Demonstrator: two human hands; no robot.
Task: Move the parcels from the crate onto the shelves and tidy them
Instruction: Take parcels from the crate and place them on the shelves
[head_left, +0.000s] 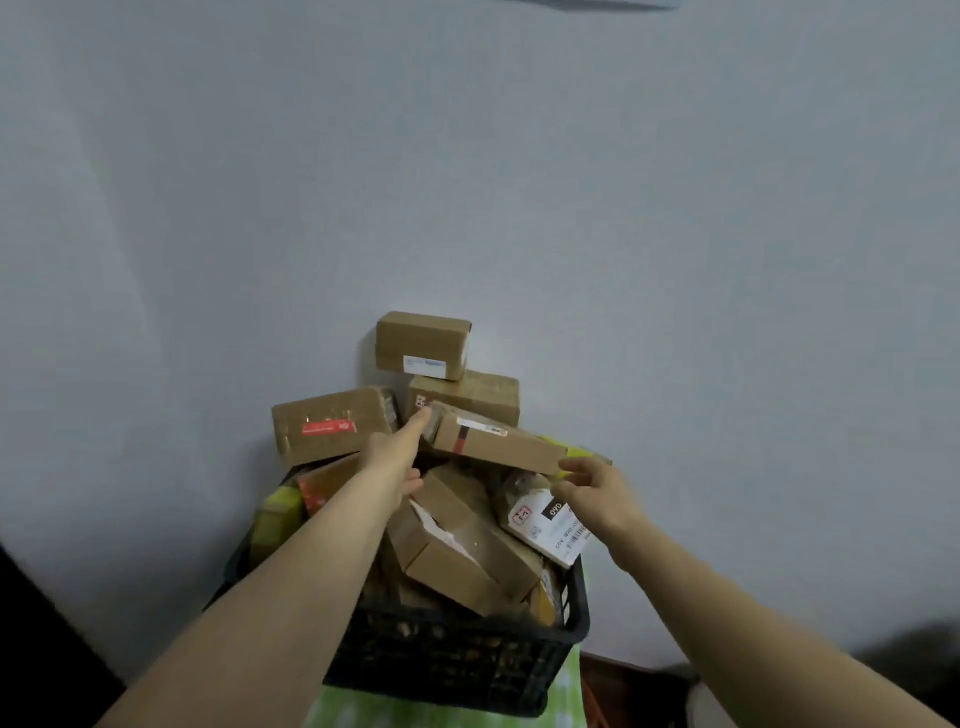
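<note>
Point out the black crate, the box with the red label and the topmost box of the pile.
black crate (447, 660), head view, on its front lattice wall.
box with the red label (332, 408), head view, on its front face above the label.
topmost box (421, 338), head view, on its front face.

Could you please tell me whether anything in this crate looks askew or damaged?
The crate is overfilled: parcels heap above its rim, tilted every way. The long box on top lies slanted across them. The middle box looks torn open along one edge, white showing, though blur leaves that unsure.
</note>
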